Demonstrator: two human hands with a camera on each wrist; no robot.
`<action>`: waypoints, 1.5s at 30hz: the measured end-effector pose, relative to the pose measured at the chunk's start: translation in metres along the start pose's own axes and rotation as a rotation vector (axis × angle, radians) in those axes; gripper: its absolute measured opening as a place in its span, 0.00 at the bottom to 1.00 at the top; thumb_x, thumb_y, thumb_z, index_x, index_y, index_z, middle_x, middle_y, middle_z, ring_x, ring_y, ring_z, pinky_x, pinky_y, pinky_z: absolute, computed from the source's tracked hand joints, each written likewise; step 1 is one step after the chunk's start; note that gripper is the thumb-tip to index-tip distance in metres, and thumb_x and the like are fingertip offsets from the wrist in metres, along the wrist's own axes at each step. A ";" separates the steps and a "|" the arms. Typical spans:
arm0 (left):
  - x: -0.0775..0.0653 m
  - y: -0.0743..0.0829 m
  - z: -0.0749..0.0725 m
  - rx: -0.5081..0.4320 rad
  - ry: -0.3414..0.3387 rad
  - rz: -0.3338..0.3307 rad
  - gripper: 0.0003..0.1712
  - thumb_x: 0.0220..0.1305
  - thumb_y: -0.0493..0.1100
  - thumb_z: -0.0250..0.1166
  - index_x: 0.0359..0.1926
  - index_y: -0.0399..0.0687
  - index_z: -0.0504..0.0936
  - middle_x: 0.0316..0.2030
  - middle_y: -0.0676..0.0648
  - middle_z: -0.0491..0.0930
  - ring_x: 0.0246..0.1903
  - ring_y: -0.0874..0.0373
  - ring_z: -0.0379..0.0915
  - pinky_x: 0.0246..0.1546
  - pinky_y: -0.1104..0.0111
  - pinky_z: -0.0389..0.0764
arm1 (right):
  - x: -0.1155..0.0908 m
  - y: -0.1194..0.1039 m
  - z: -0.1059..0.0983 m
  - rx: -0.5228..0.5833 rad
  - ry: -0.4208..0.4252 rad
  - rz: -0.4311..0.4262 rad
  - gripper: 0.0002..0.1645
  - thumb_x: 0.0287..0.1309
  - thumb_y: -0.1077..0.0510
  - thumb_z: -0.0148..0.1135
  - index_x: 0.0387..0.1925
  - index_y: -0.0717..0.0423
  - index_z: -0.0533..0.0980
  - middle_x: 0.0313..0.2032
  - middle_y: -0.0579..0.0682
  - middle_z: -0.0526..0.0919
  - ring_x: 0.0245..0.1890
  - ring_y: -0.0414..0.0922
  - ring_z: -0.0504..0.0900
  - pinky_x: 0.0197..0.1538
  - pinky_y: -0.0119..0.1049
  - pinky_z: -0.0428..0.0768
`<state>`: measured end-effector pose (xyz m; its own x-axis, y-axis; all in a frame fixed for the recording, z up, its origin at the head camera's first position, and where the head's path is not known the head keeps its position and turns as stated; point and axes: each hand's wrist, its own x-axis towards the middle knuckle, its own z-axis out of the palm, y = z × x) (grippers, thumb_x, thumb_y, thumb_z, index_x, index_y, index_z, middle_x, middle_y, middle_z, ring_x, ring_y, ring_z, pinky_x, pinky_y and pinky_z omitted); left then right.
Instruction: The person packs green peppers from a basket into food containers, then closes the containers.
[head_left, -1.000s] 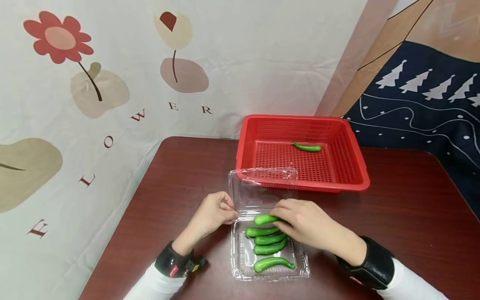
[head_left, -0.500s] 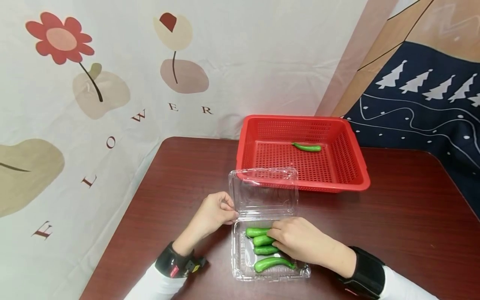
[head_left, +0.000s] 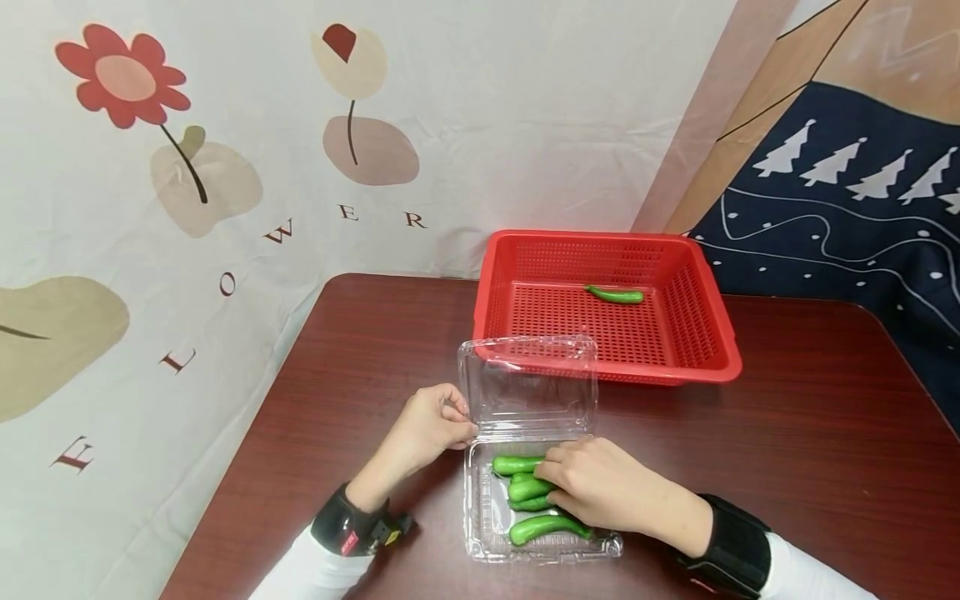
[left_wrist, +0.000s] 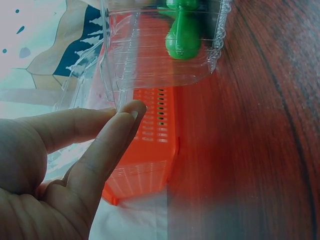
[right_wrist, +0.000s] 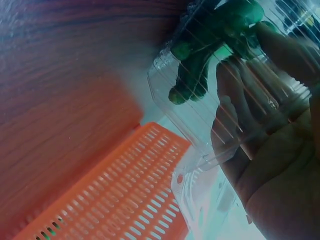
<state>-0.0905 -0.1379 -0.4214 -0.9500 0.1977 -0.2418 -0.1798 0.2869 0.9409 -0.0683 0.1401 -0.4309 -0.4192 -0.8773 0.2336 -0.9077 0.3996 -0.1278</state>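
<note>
A clear plastic clamshell box (head_left: 480, 542) lies open on the table, its lid (head_left: 528, 392) raised toward the basket. Inside, several cucumber-like green vegetables lie roughly side by side; the nearest one (head_left: 546, 528) is curved, with a thick left end. My right hand (head_left: 596, 483) reaches over the box's right side, its fingers curled round a green vegetable (head_left: 527, 488) that overlaps its neighbours. That hand hides the right ends of most of them. With thumb and forefinger, my left hand (head_left: 431, 427) pinches the box's plastic edge at the hinge's left end; the left wrist view shows this pinch up close.
Behind the box stands a red perforated basket (head_left: 720, 358) with one green vegetable (head_left: 615, 295) in it. The raised lid overlaps the basket's front rim in the head view. A printed cloth (head_left: 465, 125) hangs behind the dark red-brown table (head_left: 330, 367).
My right hand has come down from the hinge side to the middle of the box. Since half a second ago, the vegetable at its fingers overlaps its neighbours more. My left hand stays put.
</note>
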 end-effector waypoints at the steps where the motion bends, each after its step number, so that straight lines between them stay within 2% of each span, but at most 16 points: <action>1: 0.000 0.000 0.000 -0.002 -0.001 0.002 0.13 0.56 0.24 0.72 0.36 0.33 0.75 0.30 0.39 0.88 0.28 0.56 0.86 0.34 0.61 0.92 | 0.000 0.000 -0.001 0.000 0.004 -0.001 0.11 0.54 0.53 0.78 0.36 0.47 0.82 0.28 0.37 0.78 0.28 0.34 0.78 0.29 0.32 0.81; 9: 0.001 0.000 0.000 0.001 -0.005 0.009 0.13 0.56 0.24 0.73 0.36 0.33 0.76 0.30 0.39 0.88 0.28 0.56 0.86 0.33 0.61 0.92 | 0.004 0.009 -0.018 0.013 0.092 -0.038 0.11 0.58 0.52 0.76 0.40 0.51 0.85 0.32 0.39 0.82 0.31 0.36 0.81 0.35 0.32 0.85; 17: 0.001 -0.001 0.000 -0.016 -0.006 0.007 0.13 0.55 0.24 0.72 0.36 0.33 0.75 0.30 0.39 0.88 0.28 0.56 0.86 0.33 0.60 0.92 | 0.013 0.025 -0.060 0.025 0.155 -0.036 0.08 0.61 0.54 0.74 0.41 0.49 0.85 0.35 0.40 0.85 0.35 0.37 0.83 0.39 0.35 0.87; 19: 0.001 -0.001 0.000 -0.017 -0.007 0.009 0.13 0.55 0.24 0.72 0.36 0.33 0.75 0.30 0.39 0.88 0.28 0.56 0.86 0.34 0.60 0.92 | 0.015 0.030 -0.071 0.031 0.179 -0.027 0.08 0.65 0.52 0.71 0.42 0.49 0.85 0.36 0.40 0.85 0.37 0.38 0.84 0.41 0.36 0.88; 24: 0.001 -0.001 0.000 -0.020 -0.008 0.011 0.13 0.56 0.24 0.72 0.36 0.33 0.75 0.30 0.38 0.88 0.28 0.55 0.87 0.34 0.60 0.92 | 0.021 0.045 -0.097 0.065 0.256 0.000 0.20 0.76 0.41 0.57 0.45 0.49 0.85 0.40 0.41 0.87 0.39 0.38 0.85 0.42 0.39 0.89; 26: 0.002 -0.001 0.000 -0.021 -0.008 0.008 0.13 0.56 0.24 0.72 0.36 0.33 0.75 0.30 0.38 0.88 0.28 0.56 0.86 0.34 0.60 0.92 | 0.024 0.053 -0.106 0.081 0.281 0.012 0.22 0.75 0.39 0.56 0.46 0.49 0.85 0.41 0.42 0.88 0.39 0.38 0.85 0.42 0.40 0.90; 27: 0.002 -0.001 0.000 -0.021 -0.007 0.008 0.13 0.56 0.24 0.72 0.36 0.33 0.75 0.30 0.39 0.88 0.28 0.56 0.86 0.34 0.60 0.92 | 0.026 0.057 -0.110 0.093 0.291 0.021 0.20 0.74 0.40 0.59 0.47 0.49 0.85 0.42 0.42 0.88 0.40 0.38 0.85 0.42 0.41 0.90; 30: 0.002 -0.001 0.000 -0.028 -0.006 0.005 0.13 0.56 0.23 0.72 0.36 0.33 0.75 0.29 0.39 0.88 0.27 0.57 0.86 0.34 0.60 0.92 | 0.031 0.072 -0.120 0.121 0.301 0.072 0.14 0.65 0.49 0.71 0.48 0.50 0.85 0.42 0.42 0.88 0.40 0.40 0.84 0.43 0.43 0.90; 33: 0.002 -0.001 0.000 -0.034 -0.007 0.002 0.13 0.56 0.23 0.72 0.36 0.33 0.75 0.29 0.39 0.88 0.27 0.57 0.85 0.34 0.60 0.92 | 0.037 0.088 -0.125 0.127 0.297 0.145 0.18 0.56 0.56 0.77 0.49 0.52 0.85 0.43 0.44 0.88 0.40 0.43 0.85 0.45 0.46 0.89; 40: 0.001 -0.002 0.000 -0.028 -0.007 0.005 0.13 0.56 0.23 0.72 0.36 0.33 0.75 0.29 0.39 0.88 0.27 0.57 0.86 0.34 0.60 0.92 | 0.054 0.126 -0.126 0.098 0.219 0.330 0.18 0.60 0.54 0.76 0.50 0.54 0.84 0.44 0.48 0.88 0.42 0.45 0.83 0.48 0.48 0.88; 45: 0.002 -0.002 0.001 -0.029 -0.013 0.012 0.12 0.56 0.23 0.71 0.35 0.32 0.75 0.29 0.38 0.88 0.27 0.57 0.86 0.34 0.60 0.92 | 0.065 0.153 -0.119 0.104 0.135 0.437 0.20 0.63 0.53 0.74 0.53 0.57 0.84 0.47 0.53 0.87 0.45 0.51 0.84 0.51 0.52 0.86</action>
<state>-0.0922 -0.1374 -0.4244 -0.9488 0.2129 -0.2333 -0.1760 0.2570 0.9502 -0.2367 0.1760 -0.3206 -0.7666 -0.5878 0.2585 -0.6419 0.6890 -0.3366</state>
